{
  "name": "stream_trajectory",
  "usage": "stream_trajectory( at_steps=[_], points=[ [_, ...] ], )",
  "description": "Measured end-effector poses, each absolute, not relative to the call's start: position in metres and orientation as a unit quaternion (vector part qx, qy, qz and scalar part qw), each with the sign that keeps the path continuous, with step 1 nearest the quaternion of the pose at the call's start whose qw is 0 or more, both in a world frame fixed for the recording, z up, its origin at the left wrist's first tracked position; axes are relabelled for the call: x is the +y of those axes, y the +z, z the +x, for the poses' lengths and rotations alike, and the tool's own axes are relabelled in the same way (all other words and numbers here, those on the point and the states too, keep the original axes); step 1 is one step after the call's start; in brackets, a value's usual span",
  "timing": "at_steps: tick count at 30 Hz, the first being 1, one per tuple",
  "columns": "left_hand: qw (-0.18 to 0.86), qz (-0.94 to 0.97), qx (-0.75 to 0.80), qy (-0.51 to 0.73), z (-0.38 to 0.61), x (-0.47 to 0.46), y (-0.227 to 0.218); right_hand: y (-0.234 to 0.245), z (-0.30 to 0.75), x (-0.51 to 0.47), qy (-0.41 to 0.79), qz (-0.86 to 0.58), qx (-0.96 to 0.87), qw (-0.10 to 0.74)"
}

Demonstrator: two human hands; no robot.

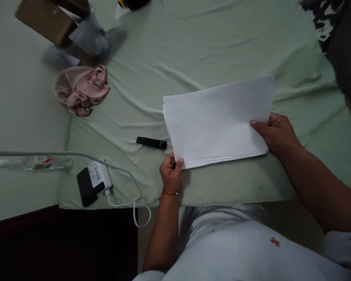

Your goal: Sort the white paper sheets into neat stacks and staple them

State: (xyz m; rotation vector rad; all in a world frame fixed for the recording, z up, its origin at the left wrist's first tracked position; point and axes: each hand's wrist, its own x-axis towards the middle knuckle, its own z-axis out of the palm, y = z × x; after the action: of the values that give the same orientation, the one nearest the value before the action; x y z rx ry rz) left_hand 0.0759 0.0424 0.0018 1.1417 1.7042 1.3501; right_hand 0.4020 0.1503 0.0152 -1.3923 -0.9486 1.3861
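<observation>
A stack of white paper (216, 123) is held between my two hands above the green cloth, its loose edges slightly fanned at the left and near sides. My left hand (171, 171) pinches the near left corner, thumb on top. At the right end my right hand (277, 130) grips the sheets, thumb lying on the top page and the other fingers mostly hidden beneath. Just left of the stack lies a small black stapler-like object (151, 143), whose exact kind I cannot make out.
Green cloth (222, 50) with creases covers the table. To the left are a crumpled pink cloth (84, 88), a white box-shaped device (101, 177) with a white cable (119, 168), and a clear plastic bottle (43, 162). A brown box (45, 21) stands at the back left.
</observation>
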Motion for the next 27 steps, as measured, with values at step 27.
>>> stream_trajectory(
  at_steps=[27],
  points=[
    [0.363,0.394,0.627,0.566,0.0787,0.0434,0.0029,0.0212,0.3964,0.1532,0.569,-0.565,-0.308,0.512]
  ],
)
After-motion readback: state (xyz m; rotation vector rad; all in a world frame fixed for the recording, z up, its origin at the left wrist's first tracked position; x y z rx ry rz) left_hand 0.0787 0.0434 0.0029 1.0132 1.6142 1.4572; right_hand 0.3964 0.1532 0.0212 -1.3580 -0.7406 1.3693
